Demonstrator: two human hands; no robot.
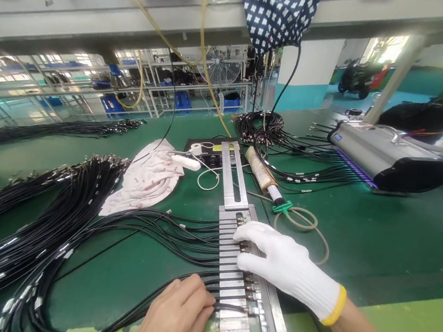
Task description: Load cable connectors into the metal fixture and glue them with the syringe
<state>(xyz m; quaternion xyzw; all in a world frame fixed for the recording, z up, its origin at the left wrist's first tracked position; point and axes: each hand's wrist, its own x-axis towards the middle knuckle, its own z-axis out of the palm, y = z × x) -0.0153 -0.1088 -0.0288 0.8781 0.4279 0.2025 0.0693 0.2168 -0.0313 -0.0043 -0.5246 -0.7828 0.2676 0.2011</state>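
Note:
A slotted metal fixture [233, 309] lies on the green table [394, 244], with several black cables [177, 232] set in its slots and their metal ends pointing right. My bare left hand [177, 319] rests at the fixture's left edge, fingers curled and pinching a black cable [229, 307] into a slot. My right hand [287, 266], in a white glove with a yellow cuff, lies across the fixture's upper slots, fingers bent down onto the cable ends there.
A big bundle of black cables [21, 235] fans over the left of the table. A white patterned cloth [148, 177], a wood-handled tool [264, 177] with tubing, more cables [277, 135] and a grey lamp unit [387, 156] lie behind. A shelf with a dotted bag [278, 6] hangs overhead.

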